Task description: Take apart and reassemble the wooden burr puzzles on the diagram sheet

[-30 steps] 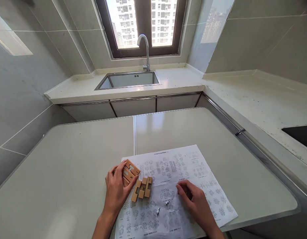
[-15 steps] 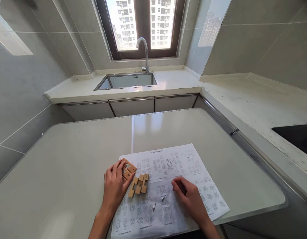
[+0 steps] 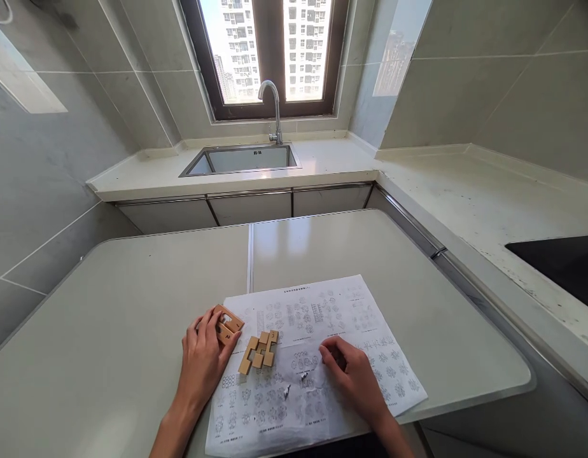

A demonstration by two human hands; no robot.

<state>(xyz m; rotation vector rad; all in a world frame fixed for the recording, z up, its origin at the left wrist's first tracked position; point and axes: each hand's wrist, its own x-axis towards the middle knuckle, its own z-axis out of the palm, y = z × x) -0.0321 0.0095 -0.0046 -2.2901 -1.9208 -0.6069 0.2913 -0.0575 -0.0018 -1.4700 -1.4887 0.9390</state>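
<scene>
My left hand (image 3: 203, 362) rests on the white table (image 3: 132, 305) with its fingers curled around a bundle of wooden puzzle blocks (image 3: 226, 323), at the left edge of a printed instruction sheet (image 3: 313, 356). A second cluster of joined wooden blocks (image 3: 258, 351) lies on the sheet just right of that hand, untouched. My right hand (image 3: 354, 378) lies on the sheet with its fingers bent and pressing the paper; it holds nothing I can make out.
Behind the table runs a counter with a steel sink (image 3: 241, 159) and a tap (image 3: 273, 108) under a window (image 3: 270, 51). The counter continues along the right, with a black hob (image 3: 561, 264) set in it. Grey tiled walls stand on both sides.
The view has shifted, so everything sits a little lower and to the left. My left hand has drawn the block bundle slightly leftward, away from the loose cluster. My right hand stays on the sheet.
</scene>
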